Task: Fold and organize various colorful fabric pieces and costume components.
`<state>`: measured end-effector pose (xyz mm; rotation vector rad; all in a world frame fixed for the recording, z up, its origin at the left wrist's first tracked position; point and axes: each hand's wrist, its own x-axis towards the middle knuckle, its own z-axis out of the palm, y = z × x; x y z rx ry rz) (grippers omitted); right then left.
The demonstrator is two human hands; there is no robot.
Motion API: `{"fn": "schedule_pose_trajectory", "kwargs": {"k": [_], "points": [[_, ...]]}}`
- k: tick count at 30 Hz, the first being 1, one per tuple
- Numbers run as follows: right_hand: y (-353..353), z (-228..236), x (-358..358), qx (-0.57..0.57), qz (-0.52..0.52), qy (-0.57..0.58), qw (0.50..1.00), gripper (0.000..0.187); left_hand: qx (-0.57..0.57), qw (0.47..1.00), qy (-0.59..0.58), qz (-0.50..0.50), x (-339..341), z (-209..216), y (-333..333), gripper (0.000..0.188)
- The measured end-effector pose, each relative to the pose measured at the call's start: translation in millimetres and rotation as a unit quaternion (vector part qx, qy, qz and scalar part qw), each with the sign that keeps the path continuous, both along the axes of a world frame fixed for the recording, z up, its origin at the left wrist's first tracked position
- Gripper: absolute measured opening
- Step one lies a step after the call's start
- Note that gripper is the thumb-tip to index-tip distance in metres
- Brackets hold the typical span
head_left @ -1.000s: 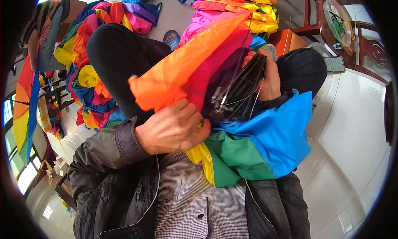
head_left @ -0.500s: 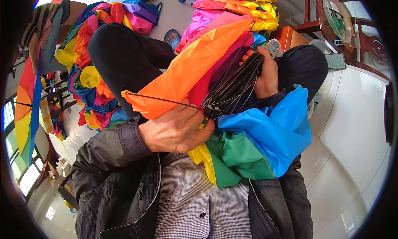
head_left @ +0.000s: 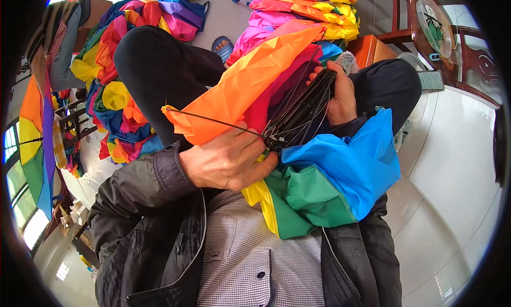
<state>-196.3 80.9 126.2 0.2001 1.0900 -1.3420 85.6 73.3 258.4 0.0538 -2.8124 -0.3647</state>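
Observation:
A rainbow-coloured umbrella lies across my lap, partly folded, its orange canopy panel (head_left: 239, 89) stretched up to the left and its blue panel (head_left: 351, 152) and green panel (head_left: 314, 198) bunched at the right. My right hand (head_left: 340, 97) is wrapped round the bundle of black umbrella ribs (head_left: 303, 105), near a fuzzy grey piece (head_left: 348, 62). Close to the rib joints, my left hand (head_left: 229, 158) pinches at the canopy and frame, with one thin rib running out over its knuckles to the orange tip. What exactly its fingertips grip is hidden.
Rainbow fabric heaps (head_left: 117, 99) lie beyond my left knee, and a stack of folded rainbow canopies (head_left: 303, 9) lies ahead. An open rainbow umbrella (head_left: 34, 147) stands at far left. Wooden furniture (head_left: 420, 30), an orange box (head_left: 372, 51) and a phone-like device (head_left: 430, 80) are at right.
My left hand and the orange tip have shifted very slightly right; my right hand's grip stays on the ribs. The open umbrella at far left has turned, showing different colours.

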Motion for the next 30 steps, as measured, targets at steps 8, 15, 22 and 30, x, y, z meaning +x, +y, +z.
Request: {"fn": "schedule_pose_trajectory", "kwargs": {"k": [8, 15, 22, 30], "points": [[-4, -7, -1, 0.021, -0.002, -0.002, 1.000, 0.020, 0.010, 1.000, -0.009, -0.017, -2, -3, -3, 0.040], [-4, -19, -1, 0.028, 0.001, -0.006, 1.000, 0.022, 0.021, 1.000, -0.005, -0.018, -3, -5, -2, 0.039], [-3, -16, 8, 0.042, 0.001, 0.019, 0.999, 0.022, 0.057, 0.996, -0.057, -0.030, 1, -8, -2, 0.036], [-5, -26, 7, 0.047, 0.024, 0.036, 0.998, 0.021, 0.065, 0.993, -0.097, -0.034, -6, -8, -4, 0.025]]}}
